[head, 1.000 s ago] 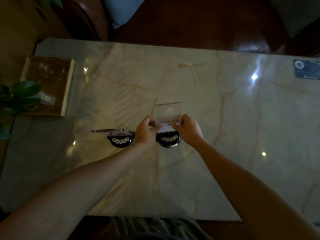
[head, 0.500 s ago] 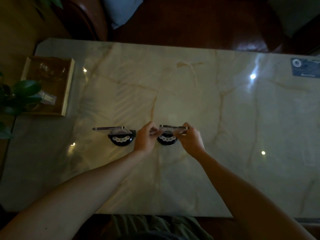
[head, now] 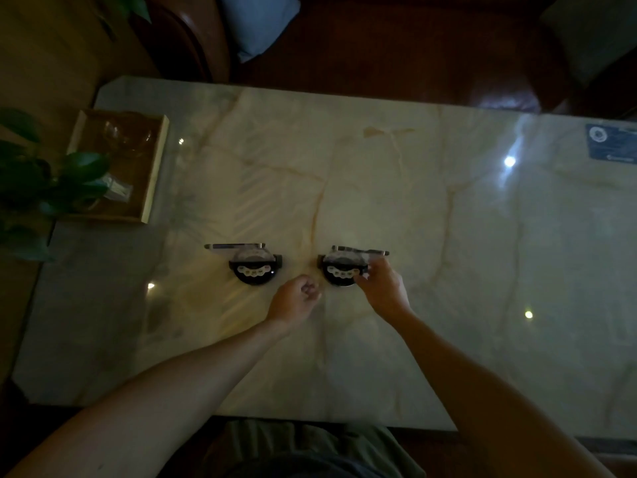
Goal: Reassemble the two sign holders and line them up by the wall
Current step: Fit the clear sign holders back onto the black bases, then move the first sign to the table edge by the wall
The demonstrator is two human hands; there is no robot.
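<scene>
Head view: dim room, glossy veined marble table [head: 344, 339], wooden tray [head: 151, 174].

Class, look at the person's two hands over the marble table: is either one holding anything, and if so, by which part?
The right hand touches the right sign holder at the right end of its black base; a firm grip cannot be confirmed. The left hand is curled into a loose fist, holding nothing visible.

Glossy veined marble table [head: 448, 270], wooden tray [head: 151, 174], clear-panelled black sign holders [head: 255, 267].

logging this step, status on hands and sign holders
Left hand fisted, off holders. Right hand touching right sign holder. Left sign holder stands alone. Nothing blocking.
</scene>
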